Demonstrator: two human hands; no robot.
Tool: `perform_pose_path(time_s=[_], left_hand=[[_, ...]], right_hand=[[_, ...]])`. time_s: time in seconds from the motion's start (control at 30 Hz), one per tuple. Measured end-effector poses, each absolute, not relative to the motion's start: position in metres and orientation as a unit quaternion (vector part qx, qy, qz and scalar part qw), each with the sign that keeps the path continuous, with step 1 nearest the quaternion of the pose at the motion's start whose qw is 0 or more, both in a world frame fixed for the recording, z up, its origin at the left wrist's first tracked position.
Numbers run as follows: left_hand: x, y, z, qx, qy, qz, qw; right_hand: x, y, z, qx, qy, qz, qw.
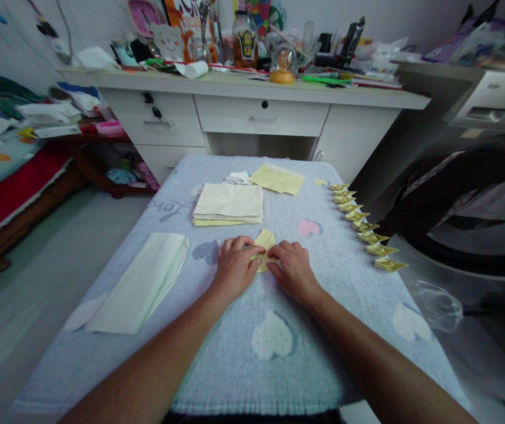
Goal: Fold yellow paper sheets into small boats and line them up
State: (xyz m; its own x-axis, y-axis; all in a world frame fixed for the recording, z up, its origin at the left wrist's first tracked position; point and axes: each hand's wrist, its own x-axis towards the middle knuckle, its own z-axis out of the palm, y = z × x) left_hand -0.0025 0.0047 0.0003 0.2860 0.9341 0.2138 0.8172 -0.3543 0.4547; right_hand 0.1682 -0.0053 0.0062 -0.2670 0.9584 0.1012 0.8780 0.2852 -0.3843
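Note:
A small piece of yellow folded paper [265, 238] lies on the cloth-covered table between my two hands, its pointed top end showing. My left hand [235, 262] grips its left side, thumb and fingers closed at the edge. From the right, my right hand [294, 265] pinches the other side, fingertips curled onto the paper. The fingers cover much of the sheet. Just beyond my left hand sits a stack of creased cream paper [228, 201]. Farther back is a loose yellow sheet [278, 178] with fold lines. Several folded yellow paper boats [361, 225] stand in a row along the right edge.
A folded pale sheet [140, 285] lies at the left of the table [217, 365]. A crumpled white tissue [237, 178] is behind the stack. Beyond stands a white desk [261, 115] crowded with jars and odds and ends. A washing machine [491, 118] is on the right.

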Motion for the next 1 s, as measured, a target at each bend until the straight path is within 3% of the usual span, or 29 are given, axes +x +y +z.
perform_pose_path(time_s=[1.0], left_hand=[[-0.024, 0.014, 0.000, 0.833, 0.513, 0.158, 0.136]], right_hand=[[0.161, -0.008, 0.011, -0.604, -0.782, 0.101, 0.116]])
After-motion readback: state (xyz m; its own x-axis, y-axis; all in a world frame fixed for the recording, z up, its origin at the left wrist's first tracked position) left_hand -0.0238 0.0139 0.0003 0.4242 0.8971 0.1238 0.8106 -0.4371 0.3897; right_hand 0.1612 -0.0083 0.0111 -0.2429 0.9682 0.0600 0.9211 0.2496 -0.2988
